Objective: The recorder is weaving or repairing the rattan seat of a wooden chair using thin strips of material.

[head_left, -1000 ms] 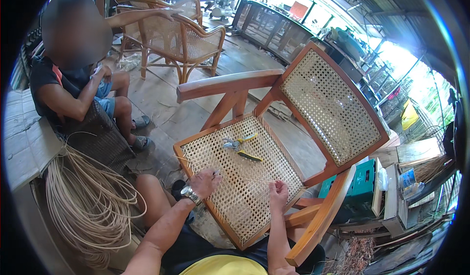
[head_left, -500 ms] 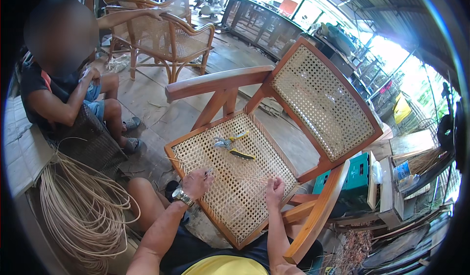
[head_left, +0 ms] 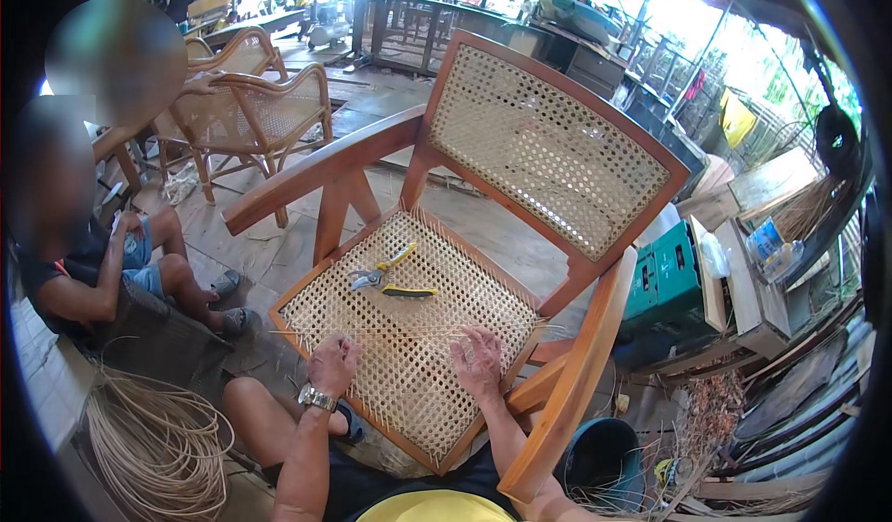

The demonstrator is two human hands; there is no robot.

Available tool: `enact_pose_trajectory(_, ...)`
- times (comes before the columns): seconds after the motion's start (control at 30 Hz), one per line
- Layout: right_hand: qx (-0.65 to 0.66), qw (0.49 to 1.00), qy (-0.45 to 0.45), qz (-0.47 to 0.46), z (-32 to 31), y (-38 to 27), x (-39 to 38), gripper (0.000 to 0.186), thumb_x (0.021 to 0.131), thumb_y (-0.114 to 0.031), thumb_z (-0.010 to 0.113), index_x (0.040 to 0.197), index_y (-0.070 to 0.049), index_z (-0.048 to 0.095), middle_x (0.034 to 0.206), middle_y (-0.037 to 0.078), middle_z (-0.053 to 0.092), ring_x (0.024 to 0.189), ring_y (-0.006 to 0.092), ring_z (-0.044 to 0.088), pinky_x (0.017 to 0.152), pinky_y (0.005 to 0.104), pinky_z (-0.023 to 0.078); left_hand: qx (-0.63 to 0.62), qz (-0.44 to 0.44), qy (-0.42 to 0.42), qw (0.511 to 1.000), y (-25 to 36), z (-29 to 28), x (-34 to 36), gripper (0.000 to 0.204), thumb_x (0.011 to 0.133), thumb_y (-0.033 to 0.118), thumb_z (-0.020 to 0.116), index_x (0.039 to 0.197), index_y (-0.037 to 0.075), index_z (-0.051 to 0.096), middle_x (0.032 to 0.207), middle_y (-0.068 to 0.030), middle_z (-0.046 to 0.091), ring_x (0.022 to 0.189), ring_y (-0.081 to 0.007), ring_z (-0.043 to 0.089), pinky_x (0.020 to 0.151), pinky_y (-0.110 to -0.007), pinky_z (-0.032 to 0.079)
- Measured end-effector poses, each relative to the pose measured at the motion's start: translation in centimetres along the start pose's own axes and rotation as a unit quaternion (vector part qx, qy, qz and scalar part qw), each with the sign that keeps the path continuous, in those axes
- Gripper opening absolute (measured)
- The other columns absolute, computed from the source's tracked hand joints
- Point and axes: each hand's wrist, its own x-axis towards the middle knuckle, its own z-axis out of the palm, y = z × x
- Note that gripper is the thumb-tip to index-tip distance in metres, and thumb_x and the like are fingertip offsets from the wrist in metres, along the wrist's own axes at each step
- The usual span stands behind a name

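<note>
Biggest thing first: our view has swung round, so the wooden chair now sits further left in it, square in front of our lap. The coil of cane is down by our left knee, and more of the dark bucket shows past the right armrest.

The real change is on the woven seat. Our right hand has gone from a pinch to spread fingers, palm down over the weave near the right edge, with nothing in its grip that we can see. Our left hand still has its fingers curled at the left edge; can't tell if there's a strand in there. We'd read that as a pull let go, with the weave being felt or flattened.

Smallest: the clippers haven't left the seat, lying beyond both hands.
</note>
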Motion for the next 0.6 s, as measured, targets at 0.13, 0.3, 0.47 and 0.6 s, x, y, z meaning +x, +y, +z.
enact_pose_trajectory(0.13, 0.001, 1.0, -0.017, 0.002, -0.7, -0.8, 0.2, 0.04, 0.089, -0.029, 0.073, 0.124, -0.014, 0.062, 0.117, 0.01, 0.058, 0.111, 0.0321, 0.054, 0.099, 0.0437, 0.042, 0.006, -0.016, 0.02, 1.0, 1.0, 0.2, -0.5, 0.024, 0.083, 0.026, 0.075, 0.083, 0.006, 0.061, 0.076, -0.0125, 0.065, 0.071, -0.0335, 0.065, 0.064, -0.043, 0.051)
enact_pose_trajectory(0.3, -0.003, 0.999, -0.039, 0.035, -0.7, -0.3, 0.0, 0.044, 0.087, -0.027, 0.075, 0.127, -0.015, 0.061, 0.123, 0.01, 0.056, 0.118, 0.031, 0.05, 0.104, 0.0427, 0.039, 0.028, 0.04, 0.054, 0.997, 0.9, 0.8, -1.1, 0.023, 0.084, 0.025, 0.074, 0.085, 0.006, 0.061, 0.078, -0.0137, 0.065, 0.072, -0.0334, 0.064, 0.065, -0.045, 0.05)
enact_pose_trajectory(0.47, -0.001, 0.993, -0.074, 0.088, -0.3, -1.3, 0.9, 0.044, 0.08, -0.025, 0.079, 0.121, -0.018, 0.066, 0.112, 0.009, 0.057, 0.111, 0.0302, 0.05, 0.103, 0.0428, 0.041, 0.001, -0.047, -0.015, 0.999, 0.6, 0.1, -0.6, 0.024, 0.084, 0.025, 0.074, 0.083, 0.005, 0.06, 0.075, -0.0139, 0.064, 0.071, -0.0328, 0.064, 0.064, -0.043, 0.05)
enact_pose_trajectory(0.6, -0.005, 0.997, -0.063, 0.045, 0.1, -0.1, 1.2, 0.037, 0.078, -0.021, 0.078, 0.113, -0.016, 0.066, 0.103, 0.004, 0.061, 0.103, 0.0265, 0.055, 0.095, 0.0429, 0.044, -0.117, -0.078, -0.1, 0.985, 5.5, -1.6, 0.4, 0.033, 0.084, 0.032, 0.075, 0.081, 0.003, 0.059, 0.072, -0.0137, 0.064, 0.069, -0.0298, 0.064, 0.062, -0.039, 0.05)
